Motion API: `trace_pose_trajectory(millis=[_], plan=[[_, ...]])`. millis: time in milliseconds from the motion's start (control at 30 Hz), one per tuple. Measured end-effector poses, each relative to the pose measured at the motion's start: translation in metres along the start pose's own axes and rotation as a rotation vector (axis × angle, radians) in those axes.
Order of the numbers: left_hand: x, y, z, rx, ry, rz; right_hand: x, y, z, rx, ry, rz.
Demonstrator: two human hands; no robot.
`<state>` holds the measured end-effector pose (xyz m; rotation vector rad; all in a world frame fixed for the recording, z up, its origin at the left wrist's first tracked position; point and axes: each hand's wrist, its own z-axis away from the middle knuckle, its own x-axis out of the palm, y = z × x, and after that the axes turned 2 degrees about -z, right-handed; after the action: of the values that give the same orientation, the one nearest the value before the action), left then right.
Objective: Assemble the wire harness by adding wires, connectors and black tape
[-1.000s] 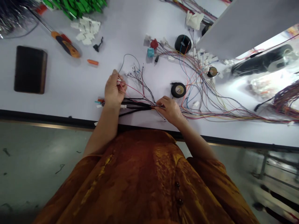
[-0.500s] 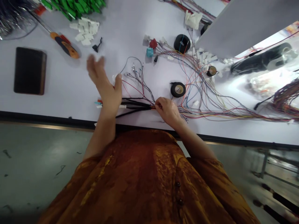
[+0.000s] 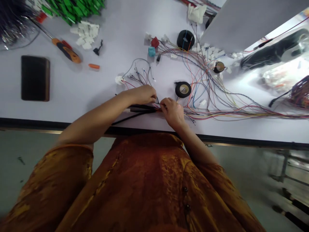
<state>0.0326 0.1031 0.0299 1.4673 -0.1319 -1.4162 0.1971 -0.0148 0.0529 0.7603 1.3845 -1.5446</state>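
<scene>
A wire harness runs along the front of the table, with black-wrapped branches (image 3: 136, 114) to the left and loose coloured wires (image 3: 217, 115) to the right. My right hand (image 3: 173, 112) pinches thin wires where the branches meet. Close beside it, my left hand (image 3: 145, 94) reaches over the branches with its fingers closed on a dark wire. Thin wires with metal terminals (image 3: 140, 75) fan out above my left hand, and a white connector (image 3: 119, 80) lies at their left. A roll of black tape (image 3: 182, 89) rests just beyond my right hand.
At the left are a dark rectangular box (image 3: 35, 78), a screwdriver (image 3: 66, 51), an orange piece (image 3: 94, 66), white connectors (image 3: 87, 33) and green parts (image 3: 74, 9). Another black roll (image 3: 185, 40) sits among wires. A grey panel (image 3: 241, 25) stands back right; the table edge (image 3: 36, 124) is dark.
My left hand has swung right and down from the open table to the wires beside my right hand, its fingers closing. The orange piece now shows near its former place. My right hand stays at the harness.
</scene>
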Motion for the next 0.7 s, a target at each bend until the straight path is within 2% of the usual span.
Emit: trace_pose_trajectory(millis=[100, 200, 300, 400, 567, 633, 700], plan=[[-0.009, 0.015, -0.007, -0.059, -0.202, -0.254, 0.000, 0.002, 0.002, -0.012, -0.005, 0.019], [-0.010, 0.029, -0.012, -0.123, -0.253, -0.409, 0.003, 0.003, 0.004, -0.014, 0.000, 0.024], [-0.008, 0.033, -0.016, -0.106, -0.250, -0.464, 0.006, 0.004, 0.006, -0.029, 0.016, 0.019], [-0.010, 0.024, -0.020, -0.072, -0.256, -0.345, 0.012, 0.007, 0.007, -0.005, 0.049, 0.042], [-0.017, 0.003, -0.031, -0.110, -0.331, 0.035, 0.027, 0.006, -0.005, 0.095, 0.094, 0.071], [-0.017, -0.003, -0.034, -0.111, -0.286, 0.133, 0.032, 0.006, -0.010, 0.124, 0.123, 0.041], [-0.015, -0.006, -0.035, -0.152, -0.159, 0.189, 0.034, 0.008, -0.013, 0.142, 0.154, -0.027]])
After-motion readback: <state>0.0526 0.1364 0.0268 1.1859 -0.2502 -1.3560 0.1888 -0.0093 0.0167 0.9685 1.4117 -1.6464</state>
